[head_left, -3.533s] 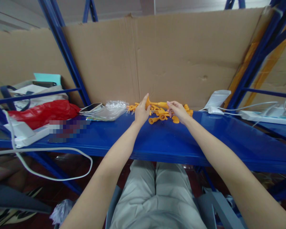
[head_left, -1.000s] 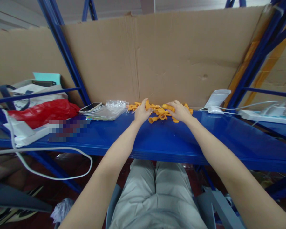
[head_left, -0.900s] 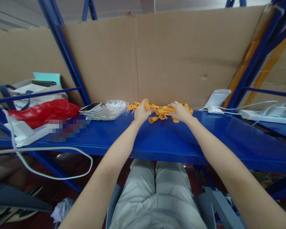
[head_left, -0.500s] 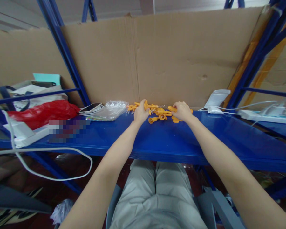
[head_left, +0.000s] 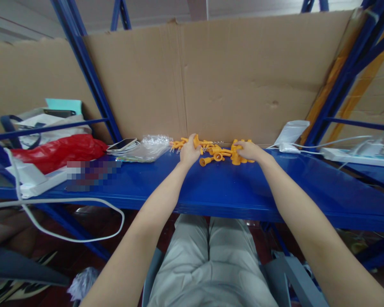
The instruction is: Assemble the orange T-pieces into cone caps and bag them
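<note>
A heap of small orange plastic parts lies at the back of the blue metal shelf, against a cardboard sheet. My left hand rests on the shelf at the heap's left end, fingers closed around one orange part that sticks up above the thumb. My right hand lies at the heap's right end, fingers curled over several orange parts. Between the hands lie loose orange parts.
Left of the heap lie a clear plastic bag, a phone, a red bag and a white cable. To the right are a white pouch and a power strip. Blue rack posts flank the cardboard.
My right hand let go of the long part it held with the left, slid right along the heap and settled on the parts at its right end. My left hand lowered to the shelf.
</note>
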Available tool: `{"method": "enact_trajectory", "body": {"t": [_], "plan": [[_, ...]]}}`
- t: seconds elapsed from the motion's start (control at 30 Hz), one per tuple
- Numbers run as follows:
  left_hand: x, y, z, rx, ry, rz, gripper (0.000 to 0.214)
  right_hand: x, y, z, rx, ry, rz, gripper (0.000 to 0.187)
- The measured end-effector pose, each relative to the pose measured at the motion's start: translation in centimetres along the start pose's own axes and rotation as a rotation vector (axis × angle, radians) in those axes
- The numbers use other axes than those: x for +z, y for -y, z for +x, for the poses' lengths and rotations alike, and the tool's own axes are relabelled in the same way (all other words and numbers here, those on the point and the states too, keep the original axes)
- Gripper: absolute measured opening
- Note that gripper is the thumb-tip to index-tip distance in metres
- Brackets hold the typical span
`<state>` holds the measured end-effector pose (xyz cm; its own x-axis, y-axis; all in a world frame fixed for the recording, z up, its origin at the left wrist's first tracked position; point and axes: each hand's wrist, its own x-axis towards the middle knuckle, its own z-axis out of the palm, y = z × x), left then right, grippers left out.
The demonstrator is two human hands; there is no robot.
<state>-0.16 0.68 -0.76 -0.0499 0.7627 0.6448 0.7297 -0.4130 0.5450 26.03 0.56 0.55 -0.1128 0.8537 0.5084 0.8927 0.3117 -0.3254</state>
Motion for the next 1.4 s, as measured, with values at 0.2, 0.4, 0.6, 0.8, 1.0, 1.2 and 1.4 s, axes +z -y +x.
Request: {"method": "enact_trajectory", "body": {"t": [0.2, 0.4, 0.6, 0.8, 1.0, 1.2, 1.4], "plan": [[-0.2, -0.3, 0.0, -0.022, 0.043, 0.041, 0.051, -2.3, 2.7, -1.4, 0.231, 0.262, -0.307, 0.049], [-0.4, -0.5, -0.1, -0.015, 0.043, 0.038, 0.05, -3.7, 3.9, -2.6, 0.282, 0.521, -0.375, 0.028], [-0.4, -0.5, -0.1, -0.011, 0.033, 0.026, 0.05, -3.6, 3.4, -2.3, 0.278, 0.504, -0.407, 0.024], [-0.3, -0.3, 0.0, -0.007, 0.031, 0.017, 0.051, -3.3, 2.8, -2.0, 0.258, 0.494, -0.507, 0.034], [-0.1, -0.3, 0.1, -0.008, 0.03, 0.008, 0.051, -2.8, 2.2, -2.1, 0.241, 0.459, -0.512, 0.039], [-0.1, -0.4, 0.0, -0.015, 0.039, 0.007, 0.052, -2.9, 1.8, -2.1, 0.278, 0.456, -0.54, 0.038], [-0.4, -0.5, 0.0, -0.002, 0.097, 0.007, 0.053, -3.6, 3.0, -2.1, 0.369, 0.4, -0.539, 0.041]]}}
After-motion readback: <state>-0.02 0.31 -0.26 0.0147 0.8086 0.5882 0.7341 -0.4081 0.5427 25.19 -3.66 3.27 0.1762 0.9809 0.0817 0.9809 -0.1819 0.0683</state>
